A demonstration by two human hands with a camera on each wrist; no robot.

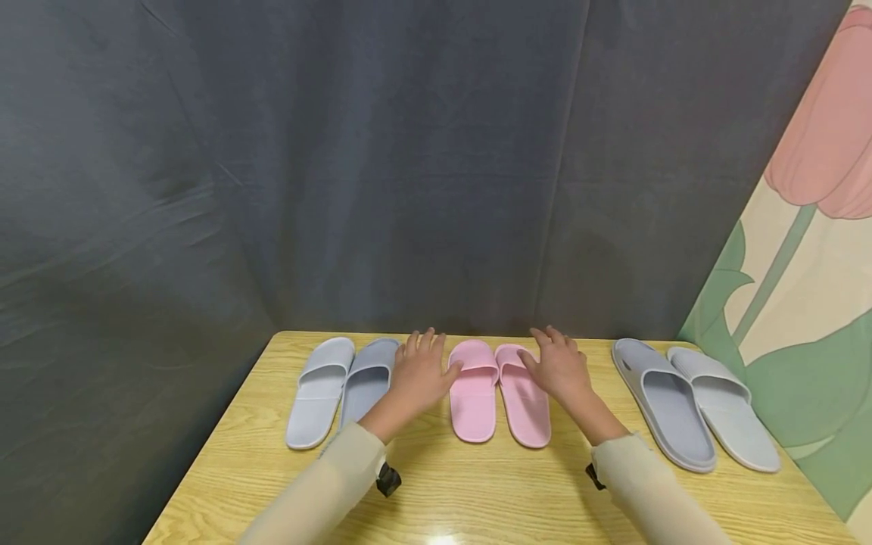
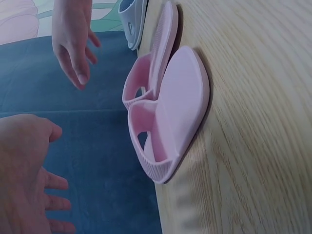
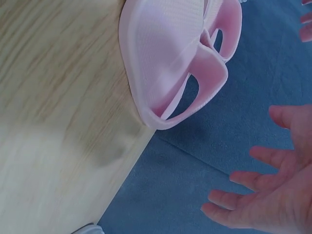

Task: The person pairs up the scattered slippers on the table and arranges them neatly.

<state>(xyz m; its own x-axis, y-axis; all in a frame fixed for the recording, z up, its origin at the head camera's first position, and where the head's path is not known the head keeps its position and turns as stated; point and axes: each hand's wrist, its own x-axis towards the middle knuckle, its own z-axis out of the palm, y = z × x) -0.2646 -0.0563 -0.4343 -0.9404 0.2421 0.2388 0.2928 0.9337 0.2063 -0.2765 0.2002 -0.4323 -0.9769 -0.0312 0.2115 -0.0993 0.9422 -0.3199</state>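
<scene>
Two pink slippers, the left one (image 1: 473, 405) and the right one (image 1: 526, 409), lie side by side at the middle of the table's far part, toes toward the curtain. My left hand (image 1: 421, 371) is held above the table, between the left pink slipper and a blue-grey slipper (image 1: 368, 387). Over the outer side of the right pink slipper hovers my right hand (image 1: 562, 369). Both hands have spread, relaxed fingers and hold nothing. In the wrist views, the left hand (image 2: 24, 170) and right hand (image 3: 273, 180) are apart from the pink slippers.
A pale grey slipper (image 1: 316, 409) lies left of the blue-grey one. At the right are a grey slipper (image 1: 674, 416) and a lighter one (image 1: 732, 420), both angled. A dark curtain (image 1: 422, 166) hangs behind the wooden table (image 1: 463, 499); a tulip-patterned wall (image 1: 811, 303) borders its right side.
</scene>
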